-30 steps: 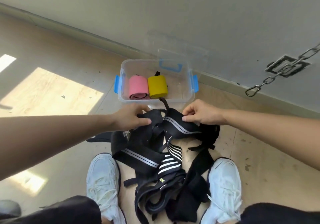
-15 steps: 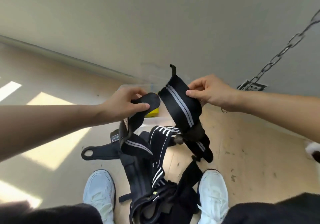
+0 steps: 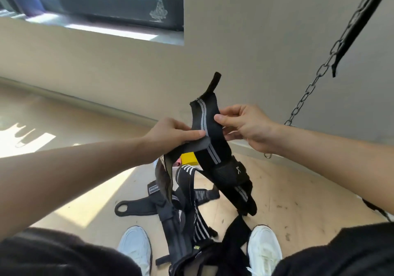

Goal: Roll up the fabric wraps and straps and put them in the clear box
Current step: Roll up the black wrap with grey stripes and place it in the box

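Striped wrap [image 3: 213,145] raised in front of the wall

The black, grey-striped wrap is pinched near its top by the right hand [image 3: 245,126] – thumb in front, fingers curled behind. A second dark strap [image 3: 187,148] is gripped by the left hand [image 3: 170,134], its thumb laid against the wrap's edge. Both trail down to the strap pile [image 3: 185,222] on the floor [image 3: 277,186] between white shoes [image 3: 264,250].

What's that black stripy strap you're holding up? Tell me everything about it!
The striped strap is a long black fabric band with grey stripes along it and a thin tab at its top. It is held up, tilted, its lower end hanging above the floor. The right hand pinches its edge; the left hand, gripping a second strap, presses it with the thumb.
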The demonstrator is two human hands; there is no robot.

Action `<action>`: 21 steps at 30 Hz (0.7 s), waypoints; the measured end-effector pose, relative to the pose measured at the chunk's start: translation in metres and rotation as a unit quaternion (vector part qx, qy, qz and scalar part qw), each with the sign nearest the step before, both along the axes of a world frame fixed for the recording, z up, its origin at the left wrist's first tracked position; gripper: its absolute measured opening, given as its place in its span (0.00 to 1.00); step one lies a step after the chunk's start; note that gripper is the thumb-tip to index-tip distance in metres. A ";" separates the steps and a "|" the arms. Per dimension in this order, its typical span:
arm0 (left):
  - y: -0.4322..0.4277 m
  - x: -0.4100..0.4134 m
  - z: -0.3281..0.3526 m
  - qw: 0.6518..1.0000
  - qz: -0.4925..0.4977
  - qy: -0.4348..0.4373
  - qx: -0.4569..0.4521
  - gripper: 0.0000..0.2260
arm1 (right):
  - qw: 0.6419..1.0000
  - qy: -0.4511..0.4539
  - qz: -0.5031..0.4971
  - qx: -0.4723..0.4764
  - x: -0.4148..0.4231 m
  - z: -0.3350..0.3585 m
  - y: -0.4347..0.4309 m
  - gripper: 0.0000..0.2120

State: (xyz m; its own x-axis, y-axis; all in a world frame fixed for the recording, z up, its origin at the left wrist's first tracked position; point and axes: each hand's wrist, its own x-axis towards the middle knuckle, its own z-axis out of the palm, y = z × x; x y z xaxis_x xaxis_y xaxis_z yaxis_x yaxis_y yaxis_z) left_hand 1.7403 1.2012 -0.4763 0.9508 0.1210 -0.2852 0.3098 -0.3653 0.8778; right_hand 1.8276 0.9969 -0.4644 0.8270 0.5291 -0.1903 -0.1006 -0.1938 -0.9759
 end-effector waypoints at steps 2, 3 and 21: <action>0.003 -0.002 0.001 1.000 0.007 0.000 -0.012 0.11 | 0.999 0.015 0.001 0.028 -0.005 0.001 0.002 0.09; 0.005 -0.003 0.002 1.000 0.011 -0.005 -0.013 0.10 | 0.999 0.015 0.006 0.035 -0.006 0.001 0.002 0.09; 0.017 0.003 0.001 0.991 0.108 -0.080 0.026 0.16 | 0.966 -0.195 0.083 -0.149 -0.043 -0.087 0.002 0.13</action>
